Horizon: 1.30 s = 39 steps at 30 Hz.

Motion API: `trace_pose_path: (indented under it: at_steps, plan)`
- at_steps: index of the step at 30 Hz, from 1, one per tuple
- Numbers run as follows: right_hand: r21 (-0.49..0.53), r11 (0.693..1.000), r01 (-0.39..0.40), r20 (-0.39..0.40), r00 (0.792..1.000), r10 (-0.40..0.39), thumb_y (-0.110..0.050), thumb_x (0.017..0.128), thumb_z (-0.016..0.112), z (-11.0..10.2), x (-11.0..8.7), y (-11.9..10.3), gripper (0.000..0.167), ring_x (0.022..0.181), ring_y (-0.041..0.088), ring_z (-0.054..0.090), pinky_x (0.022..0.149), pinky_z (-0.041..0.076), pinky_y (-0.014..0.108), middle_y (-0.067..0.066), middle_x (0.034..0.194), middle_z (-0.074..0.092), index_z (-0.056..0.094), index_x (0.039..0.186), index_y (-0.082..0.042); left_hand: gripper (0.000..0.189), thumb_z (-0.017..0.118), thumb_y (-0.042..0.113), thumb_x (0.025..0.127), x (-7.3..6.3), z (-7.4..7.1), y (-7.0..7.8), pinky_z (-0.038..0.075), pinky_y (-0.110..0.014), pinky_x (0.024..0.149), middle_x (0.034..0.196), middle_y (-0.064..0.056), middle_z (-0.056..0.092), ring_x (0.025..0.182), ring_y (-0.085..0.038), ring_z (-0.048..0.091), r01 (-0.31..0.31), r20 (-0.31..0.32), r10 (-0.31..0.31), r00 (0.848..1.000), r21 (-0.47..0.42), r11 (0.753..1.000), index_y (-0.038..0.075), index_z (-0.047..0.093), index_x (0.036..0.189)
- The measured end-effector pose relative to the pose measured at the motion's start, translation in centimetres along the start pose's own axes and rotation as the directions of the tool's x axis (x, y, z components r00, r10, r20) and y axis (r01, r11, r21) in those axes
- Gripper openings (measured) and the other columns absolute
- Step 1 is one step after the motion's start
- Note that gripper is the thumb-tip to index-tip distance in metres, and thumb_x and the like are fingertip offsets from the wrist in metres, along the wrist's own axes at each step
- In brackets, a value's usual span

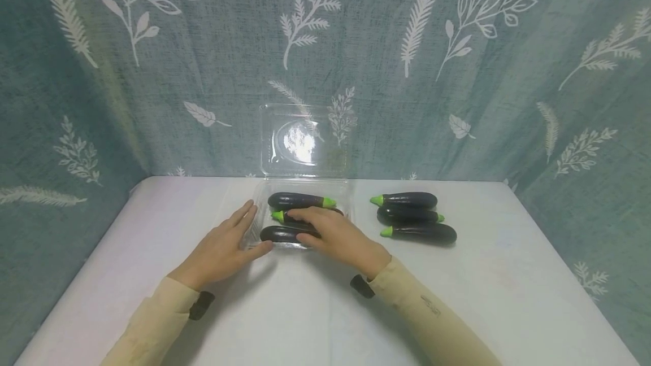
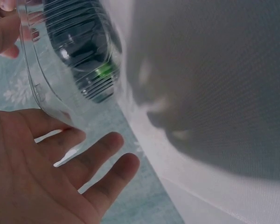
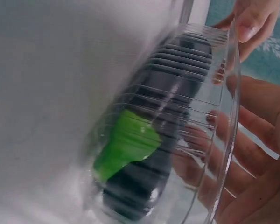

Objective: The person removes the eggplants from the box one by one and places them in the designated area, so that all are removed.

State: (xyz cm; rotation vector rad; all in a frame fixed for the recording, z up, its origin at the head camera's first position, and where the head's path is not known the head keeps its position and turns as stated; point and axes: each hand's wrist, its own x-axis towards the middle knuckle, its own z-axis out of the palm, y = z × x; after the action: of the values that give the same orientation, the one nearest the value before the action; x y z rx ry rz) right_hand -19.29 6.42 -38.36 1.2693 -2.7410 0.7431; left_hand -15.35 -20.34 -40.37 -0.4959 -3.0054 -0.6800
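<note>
A clear plastic clamshell box (image 1: 258, 208) sits near the table's back edge with its lid (image 1: 325, 157) standing up behind. Three dark eggplants lie across it: a back one (image 1: 295, 200), a middle one (image 1: 292, 219) and a front one (image 1: 282, 234). Along the box's left side my left hand (image 1: 221, 250) rests with extended fingers, its fingertips at the rim in the left wrist view. My right hand (image 1: 341, 236) reaches over the box, fingers spread inside above the middle and front eggplants, partly covering both. Through the ribbed wall, the right wrist view shows an eggplant (image 3: 163, 98) with a green cap.
To the right of the box, three more eggplants (image 1: 409, 200) lie close together on the white-covered table (image 1: 508, 281). A blue-green curtain (image 1: 381, 117) with white leaf patterns encloses the back and sides.
</note>
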Motion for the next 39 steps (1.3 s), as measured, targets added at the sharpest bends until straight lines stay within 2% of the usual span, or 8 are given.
trace_pose_path:
  at_steps: [8, 16, 22, 39]
  plan:
    - [-0.045, 0.997, -0.058, 0.133, 0.989, 0.064, -0.030, 0.098, 0.069, 0.1, 1.9, -0.2, 0.050, 0.132, 0.019, 0.055, 0.110, 0.044, 0.033, 0.002, 0.141, 0.061, 0.058, 0.143, -0.013, 0.097, 0.058, 0.064, 0.095, 0.0, -0.1, 0.0, 0.032, -0.065, 0.113, 0.166, -0.019, 0.021, 0.144, -0.048, 0.032, 0.004, 0.000, -0.004, 1.000, -0.003, 1.000, -0.002, 0.025, 0.159]
    - [-0.046, 0.996, -0.074, 0.211, 0.974, 0.082, -0.027, 0.098, 0.070, 0.9, 2.9, 0.3, 0.042, 0.123, 0.018, 0.062, 0.106, 0.047, 0.030, 0.002, 0.131, 0.068, 0.065, 0.137, -0.013, 0.098, 0.056, 0.066, 0.095, -0.1, 0.0, 0.1, 0.032, -0.065, 0.112, 0.166, -0.019, 0.022, 0.144, -0.048, 0.033, 0.008, 0.006, -0.008, 1.000, -0.003, 1.000, 0.000, 0.025, 0.159]
    - [-0.035, 0.996, -0.076, 0.203, 0.976, 0.082, -0.027, 0.098, 0.069, 1.0, 2.8, 0.4, 0.035, 0.118, 0.017, 0.065, 0.102, 0.050, 0.030, -0.001, 0.126, 0.071, 0.070, 0.131, -0.016, 0.099, 0.054, 0.068, 0.095, -0.1, -0.1, 0.1, 0.033, -0.063, 0.113, 0.166, -0.019, 0.022, 0.144, -0.047, 0.034, 0.001, -0.004, -0.001, 1.000, 0.005, 1.000, -0.001, 0.025, 0.159]
    - [-0.032, 0.998, -0.055, 0.200, 0.978, 0.060, -0.026, 0.098, 0.069, 1.0, 2.8, 0.5, 0.034, 0.118, 0.015, 0.065, 0.101, 0.050, 0.028, -0.001, 0.127, 0.070, 0.070, 0.131, -0.016, 0.096, 0.057, 0.064, 0.096, -0.1, -0.1, 0.2, 0.032, -0.064, 0.113, 0.166, -0.019, 0.022, 0.143, -0.048, 0.033, 0.003, -0.006, -0.003, 1.000, 0.013, 1.000, -0.001, 0.026, 0.159]
